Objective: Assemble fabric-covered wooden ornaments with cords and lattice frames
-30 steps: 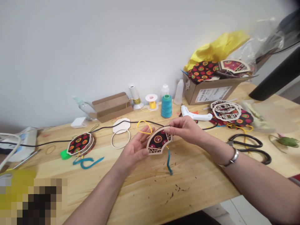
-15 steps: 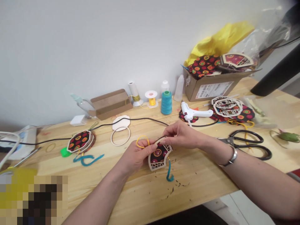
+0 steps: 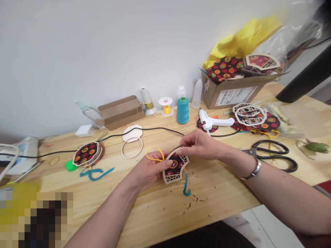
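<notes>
Ok so the fan-shaped piece point(image 3: 178, 167) is in front of the teal spool point(image 3: 183, 111), w/ left hand point(image 3: 151, 169) fingers pinching its left side & right hand point(image 3: 200, 146) fingers on its top edge. Imo the thin lattice ends cld crack if either hand squeezes or twists too hard. Yellow loop point(image 3: 155, 158) sits by the left fingers, so it might snag b/c they're so close. Teal tassel point(image 3: 185, 186) hangs right by dark bits point(image 3: 189, 205) on the surface point(image 3: 144, 213), prob picks some up if it dips. Black cable point(image 3: 165, 129) runs btwn spool & hands, a bumped wrist cld tug it. Shears point(image 3: 252, 152) right of the spool, near the right wrist, cld get knocked too tbh.
</notes>
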`<state>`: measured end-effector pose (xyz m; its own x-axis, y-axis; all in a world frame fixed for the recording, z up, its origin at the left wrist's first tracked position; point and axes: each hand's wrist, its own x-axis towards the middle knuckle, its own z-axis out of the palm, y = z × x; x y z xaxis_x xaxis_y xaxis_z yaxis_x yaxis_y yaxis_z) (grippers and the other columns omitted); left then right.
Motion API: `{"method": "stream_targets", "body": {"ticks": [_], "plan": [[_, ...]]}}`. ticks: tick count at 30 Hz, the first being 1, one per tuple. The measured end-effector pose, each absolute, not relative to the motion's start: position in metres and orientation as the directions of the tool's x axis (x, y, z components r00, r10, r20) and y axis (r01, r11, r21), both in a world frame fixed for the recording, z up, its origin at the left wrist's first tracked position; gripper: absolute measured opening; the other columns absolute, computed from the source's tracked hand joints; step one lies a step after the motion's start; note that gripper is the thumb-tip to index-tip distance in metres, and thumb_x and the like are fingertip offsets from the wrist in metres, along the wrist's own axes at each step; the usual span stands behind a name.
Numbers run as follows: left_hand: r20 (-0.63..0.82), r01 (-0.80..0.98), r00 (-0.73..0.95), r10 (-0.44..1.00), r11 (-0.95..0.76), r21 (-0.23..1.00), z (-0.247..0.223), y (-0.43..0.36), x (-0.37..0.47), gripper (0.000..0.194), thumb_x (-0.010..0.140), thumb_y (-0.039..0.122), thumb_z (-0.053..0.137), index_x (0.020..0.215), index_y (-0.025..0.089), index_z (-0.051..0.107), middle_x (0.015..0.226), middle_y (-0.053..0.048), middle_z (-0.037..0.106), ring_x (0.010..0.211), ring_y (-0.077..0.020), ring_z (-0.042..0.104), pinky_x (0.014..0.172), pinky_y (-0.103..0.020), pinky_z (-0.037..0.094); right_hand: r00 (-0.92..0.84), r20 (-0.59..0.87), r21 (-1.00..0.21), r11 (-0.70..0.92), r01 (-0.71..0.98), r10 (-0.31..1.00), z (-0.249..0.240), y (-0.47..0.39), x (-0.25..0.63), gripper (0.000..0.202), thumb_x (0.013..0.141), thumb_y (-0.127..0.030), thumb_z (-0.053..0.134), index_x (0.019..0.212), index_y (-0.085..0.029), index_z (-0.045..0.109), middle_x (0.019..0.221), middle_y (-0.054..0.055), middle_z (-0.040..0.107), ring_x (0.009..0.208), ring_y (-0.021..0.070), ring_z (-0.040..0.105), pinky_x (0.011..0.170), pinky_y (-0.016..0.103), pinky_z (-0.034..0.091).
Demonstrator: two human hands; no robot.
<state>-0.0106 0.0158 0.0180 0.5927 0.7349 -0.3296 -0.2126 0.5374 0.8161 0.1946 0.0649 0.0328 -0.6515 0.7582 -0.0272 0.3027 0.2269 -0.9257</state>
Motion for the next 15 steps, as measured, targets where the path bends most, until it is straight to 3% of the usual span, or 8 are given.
{"method": "stream_targets", "body": {"ticks": [9, 15], "plan": [[-0.349, -0.198, 0.533, 0.771, 0.515, 0.834, 0.0137, 0.0132, -0.0101, 0.026, 0.076, 0.031, 0.071, 0.089, 0.008, 0.071, 0.077, -0.007, 0.070, 0.066, -0.0107, 0.062, 0.065, -0.021, 0.048, -0.635, -0.016, -0.922, 0.235, 0.309, 0.772, 0.0328, 0.0651, 0.1935, 0.034, 0.077, -0.044, 0.063, 0.067, -0.011, 0.065, 0.051, -0.003, 0.049, 0.049, 0.0071, 0.036, 0.043, 0.020, 0.027], [-0.329, -0.190, 0.554, 0.765, 0.501, 0.844, 0.0165, 0.0127, -0.0102, 0.026, 0.077, 0.030, 0.071, 0.093, 0.009, 0.070, 0.081, -0.008, 0.071, 0.071, -0.0122, 0.063, 0.067, -0.021, 0.049, -0.635, -0.026, -0.932, 0.210, 0.294, 0.772, 0.0342, 0.0641, 0.1936, 0.033, 0.076, -0.044, 0.063, 0.068, -0.011, 0.065, 0.053, -0.001, 0.054, 0.050, 0.0076, 0.040, 0.044, 0.021, 0.029]]}}
